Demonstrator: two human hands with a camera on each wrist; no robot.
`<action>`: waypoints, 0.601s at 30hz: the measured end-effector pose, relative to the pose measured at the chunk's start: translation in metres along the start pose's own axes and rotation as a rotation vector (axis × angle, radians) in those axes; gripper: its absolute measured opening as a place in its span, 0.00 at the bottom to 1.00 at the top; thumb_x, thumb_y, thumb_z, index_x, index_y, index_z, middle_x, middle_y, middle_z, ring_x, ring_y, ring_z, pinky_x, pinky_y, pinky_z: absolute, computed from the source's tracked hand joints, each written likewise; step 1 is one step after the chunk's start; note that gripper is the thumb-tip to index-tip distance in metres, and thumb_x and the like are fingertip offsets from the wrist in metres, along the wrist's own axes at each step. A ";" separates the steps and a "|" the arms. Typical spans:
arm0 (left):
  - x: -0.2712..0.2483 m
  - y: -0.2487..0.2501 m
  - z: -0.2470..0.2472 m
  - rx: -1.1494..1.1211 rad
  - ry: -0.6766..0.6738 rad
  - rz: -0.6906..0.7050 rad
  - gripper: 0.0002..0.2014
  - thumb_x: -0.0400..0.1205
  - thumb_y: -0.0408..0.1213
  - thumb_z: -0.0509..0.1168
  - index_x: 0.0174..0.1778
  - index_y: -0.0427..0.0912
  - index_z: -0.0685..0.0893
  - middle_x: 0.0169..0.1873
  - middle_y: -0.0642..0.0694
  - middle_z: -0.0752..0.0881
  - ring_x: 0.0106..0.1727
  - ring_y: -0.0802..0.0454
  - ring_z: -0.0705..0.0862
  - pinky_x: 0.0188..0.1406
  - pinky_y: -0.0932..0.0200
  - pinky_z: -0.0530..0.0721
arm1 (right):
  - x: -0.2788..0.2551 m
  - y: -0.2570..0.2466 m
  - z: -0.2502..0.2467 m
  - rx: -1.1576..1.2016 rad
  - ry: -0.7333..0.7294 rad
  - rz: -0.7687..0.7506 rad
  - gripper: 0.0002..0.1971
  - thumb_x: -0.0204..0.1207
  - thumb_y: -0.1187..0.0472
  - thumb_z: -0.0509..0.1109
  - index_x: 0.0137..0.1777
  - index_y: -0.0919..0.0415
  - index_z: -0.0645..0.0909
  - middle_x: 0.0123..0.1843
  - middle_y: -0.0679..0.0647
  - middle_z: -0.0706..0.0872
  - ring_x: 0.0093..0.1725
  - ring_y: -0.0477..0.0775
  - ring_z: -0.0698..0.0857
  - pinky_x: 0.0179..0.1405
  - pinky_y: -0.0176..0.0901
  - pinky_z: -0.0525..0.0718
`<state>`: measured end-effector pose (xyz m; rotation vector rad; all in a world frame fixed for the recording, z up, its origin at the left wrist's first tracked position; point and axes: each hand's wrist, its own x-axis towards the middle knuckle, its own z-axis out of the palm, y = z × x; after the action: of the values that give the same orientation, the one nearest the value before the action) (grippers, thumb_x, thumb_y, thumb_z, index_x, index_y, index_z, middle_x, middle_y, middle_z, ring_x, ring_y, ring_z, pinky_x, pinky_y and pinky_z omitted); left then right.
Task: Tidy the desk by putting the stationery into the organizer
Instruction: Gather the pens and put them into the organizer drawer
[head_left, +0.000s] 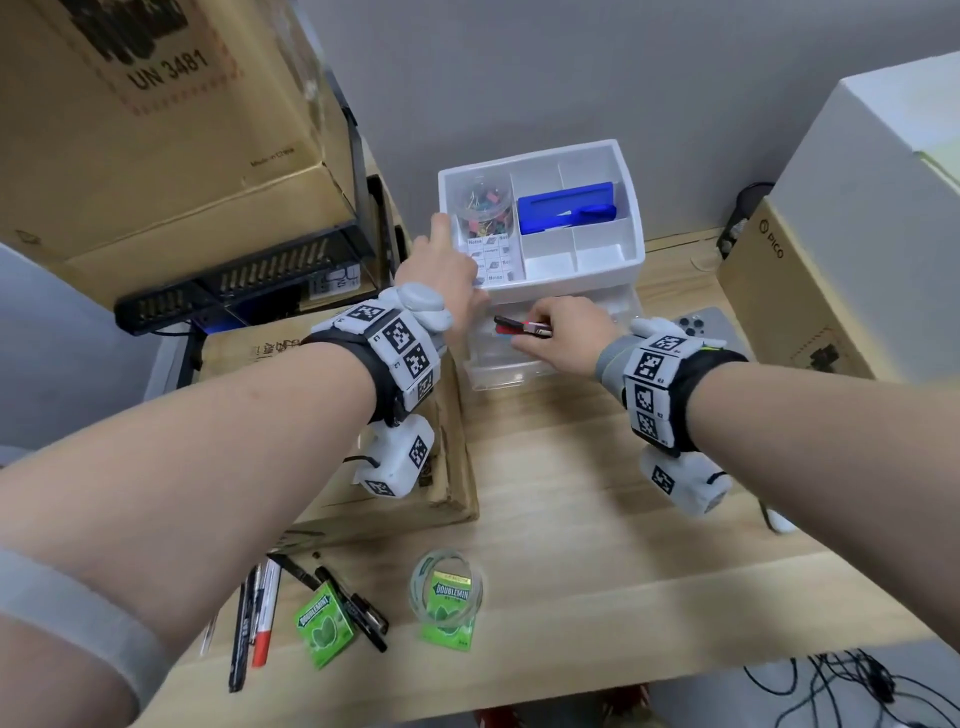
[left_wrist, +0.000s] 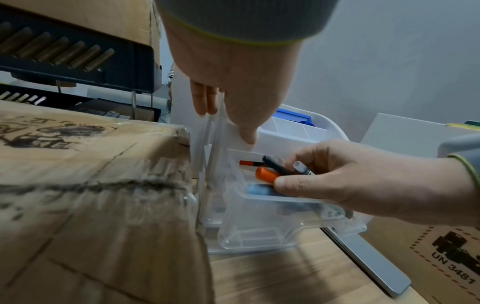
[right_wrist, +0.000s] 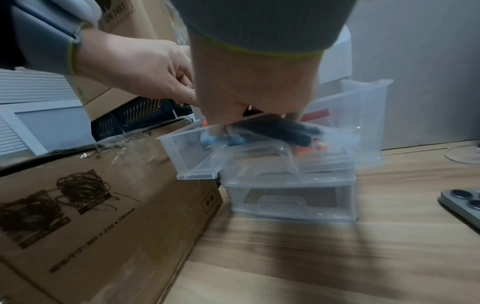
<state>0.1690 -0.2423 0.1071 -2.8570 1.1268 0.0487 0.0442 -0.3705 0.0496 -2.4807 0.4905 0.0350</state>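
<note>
Bare forearms, grey wristbands with yellow-green edging, black straps, white camera modules bearing black-and-white square tags.

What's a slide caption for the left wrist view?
Right hand lowers markers into open clear drawer; left hand steadies organizer.

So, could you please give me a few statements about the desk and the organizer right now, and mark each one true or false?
1. The right hand holds a bunch of pens over the open clear drawer. True.
2. The left hand is picking up a pen from the desk. False: it rests against the organizer's left front corner.
3. Several pens still lie on the desk near the front edge. True.
4. The blue item sits in the drawer. False: it is in a top compartment of the organizer.
5. The tape roll lies on a green gum pack. True.
</note>
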 end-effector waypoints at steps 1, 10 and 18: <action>0.000 0.000 0.000 -0.007 0.003 0.001 0.17 0.83 0.50 0.66 0.51 0.39 0.91 0.68 0.39 0.66 0.59 0.40 0.76 0.58 0.45 0.83 | 0.000 0.001 0.000 0.016 -0.006 0.002 0.14 0.71 0.41 0.75 0.45 0.49 0.81 0.42 0.46 0.86 0.47 0.53 0.85 0.48 0.47 0.85; 0.001 0.002 0.000 0.016 -0.014 0.000 0.18 0.84 0.51 0.66 0.51 0.39 0.91 0.68 0.39 0.66 0.57 0.41 0.76 0.57 0.46 0.83 | -0.031 -0.004 0.000 -0.024 0.193 -0.279 0.08 0.74 0.54 0.66 0.47 0.55 0.83 0.42 0.47 0.85 0.45 0.54 0.83 0.45 0.49 0.82; 0.000 0.009 0.000 0.037 -0.035 -0.059 0.15 0.85 0.46 0.64 0.49 0.38 0.88 0.70 0.41 0.65 0.40 0.45 0.76 0.40 0.52 0.76 | -0.052 -0.010 0.009 -0.239 0.000 -0.352 0.10 0.74 0.54 0.66 0.52 0.53 0.85 0.36 0.47 0.90 0.37 0.58 0.87 0.36 0.44 0.79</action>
<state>0.1630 -0.2489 0.1068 -2.8433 1.0263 0.0732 0.0003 -0.3400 0.0551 -2.7664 0.0452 -0.0498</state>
